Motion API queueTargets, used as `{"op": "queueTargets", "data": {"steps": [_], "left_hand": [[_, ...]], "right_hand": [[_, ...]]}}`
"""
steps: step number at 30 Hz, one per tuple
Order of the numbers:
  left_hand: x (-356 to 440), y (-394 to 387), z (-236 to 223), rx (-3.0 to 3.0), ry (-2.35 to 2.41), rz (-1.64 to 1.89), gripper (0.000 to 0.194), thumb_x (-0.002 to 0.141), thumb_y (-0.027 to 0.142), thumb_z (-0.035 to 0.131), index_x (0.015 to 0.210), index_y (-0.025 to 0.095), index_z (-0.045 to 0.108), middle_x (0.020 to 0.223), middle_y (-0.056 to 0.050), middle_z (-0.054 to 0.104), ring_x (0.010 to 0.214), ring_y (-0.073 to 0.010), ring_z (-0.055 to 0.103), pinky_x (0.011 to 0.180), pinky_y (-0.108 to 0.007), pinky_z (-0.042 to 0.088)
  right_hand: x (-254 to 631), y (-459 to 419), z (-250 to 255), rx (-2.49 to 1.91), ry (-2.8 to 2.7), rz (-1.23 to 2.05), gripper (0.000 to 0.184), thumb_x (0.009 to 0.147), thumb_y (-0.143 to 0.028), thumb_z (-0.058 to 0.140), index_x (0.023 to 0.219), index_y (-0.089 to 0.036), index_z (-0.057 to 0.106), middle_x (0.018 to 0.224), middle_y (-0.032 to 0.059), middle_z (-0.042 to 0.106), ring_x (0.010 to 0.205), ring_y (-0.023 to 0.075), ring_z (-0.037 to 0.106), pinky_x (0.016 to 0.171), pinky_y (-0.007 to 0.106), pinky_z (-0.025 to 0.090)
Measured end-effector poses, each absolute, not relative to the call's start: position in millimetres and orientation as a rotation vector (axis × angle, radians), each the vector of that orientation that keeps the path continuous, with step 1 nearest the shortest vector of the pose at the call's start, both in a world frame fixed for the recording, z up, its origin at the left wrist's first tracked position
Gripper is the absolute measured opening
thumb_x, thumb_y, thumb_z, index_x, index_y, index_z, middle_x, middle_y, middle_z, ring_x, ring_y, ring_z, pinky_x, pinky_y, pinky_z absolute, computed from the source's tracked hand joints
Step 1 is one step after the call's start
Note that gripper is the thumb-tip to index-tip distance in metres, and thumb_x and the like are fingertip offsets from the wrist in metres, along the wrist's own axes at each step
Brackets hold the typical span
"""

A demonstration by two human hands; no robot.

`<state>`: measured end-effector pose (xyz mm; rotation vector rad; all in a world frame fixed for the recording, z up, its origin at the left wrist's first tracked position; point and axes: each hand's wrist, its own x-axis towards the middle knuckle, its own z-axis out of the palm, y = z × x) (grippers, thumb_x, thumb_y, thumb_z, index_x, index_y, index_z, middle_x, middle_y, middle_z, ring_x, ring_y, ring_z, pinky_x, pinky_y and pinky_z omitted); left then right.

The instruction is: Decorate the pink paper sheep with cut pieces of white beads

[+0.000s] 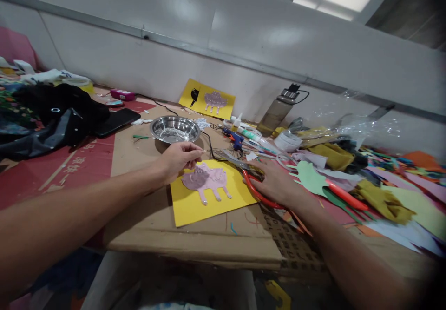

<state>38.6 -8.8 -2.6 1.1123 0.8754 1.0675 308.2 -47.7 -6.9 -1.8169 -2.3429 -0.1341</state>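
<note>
My left hand [183, 155] is closed in a pinch above the top edge of a yellow card [188, 210]. Whatever sits at its fingertips is too small to make out. On the card lies a pink cut-out shape [200, 181] with white pearl beads along its upper part and at the ends of its legs. My right hand [275, 180] is closed around the red-handled scissors [256, 189] at the card's right side, their blades pointing left and away from me. Just behind my left hand stands a steel bowl [160, 135] with small whitish pieces inside.
Against the wall leans another yellow card [226, 111] with a beaded pink shape. A blue glue gun [236, 140] and a bottle [278, 111] stand behind the scissors. Felt scraps [383, 201] pile up at right. A phone [116, 122] and black bag [59, 108] lie left.
</note>
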Motion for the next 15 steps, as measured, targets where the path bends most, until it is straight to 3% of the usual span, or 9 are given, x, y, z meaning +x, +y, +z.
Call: {"op": "queueTargets", "data": {"steps": [6, 10, 15], "left_hand": [[37, -7, -5, 1.152, 0.842, 1.07, 0.012, 0.071, 0.015, 0.069, 0.062, 0.013, 0.061, 0.056, -0.003, 0.057, 0.044, -0.0054, 0.043, 0.045, -0.021, 0.029], [37, -6, -5, 1.154, 0.87, 1.035, 0.011, 0.074, 0.014, 0.066, 0.064, 0.013, 0.06, 0.056, -0.002, 0.058, 0.044, -0.0051, 0.043, 0.046, -0.02, 0.031], [37, -5, -5, 1.154, 0.871, 1.023, 0.01, 0.075, 0.015, 0.065, 0.066, 0.013, 0.06, 0.057, -0.001, 0.058, 0.045, -0.0047, 0.044, 0.047, -0.019, 0.031]], "right_hand": [[321, -40, 1, -1.769, -2.471, -0.156, 0.048, 0.076, -0.035, 0.062, 0.122, -0.022, 0.06, 0.107, 0.0114, 0.06, 0.101, 0.0268, 0.056, 0.088, 0.04, 0.044], [308, -35, 15, -1.732, -2.439, 0.009, 0.035, 0.081, -0.031, 0.057, 0.114, -0.021, 0.063, 0.113, 0.0109, 0.062, 0.107, 0.0257, 0.055, 0.094, 0.04, 0.041], [278, -22, 17, -1.66, -2.253, 0.061, 0.018, 0.085, -0.025, 0.052, 0.092, -0.019, 0.067, 0.094, 0.0085, 0.067, 0.084, 0.0202, 0.061, 0.074, 0.033, 0.048]]}}
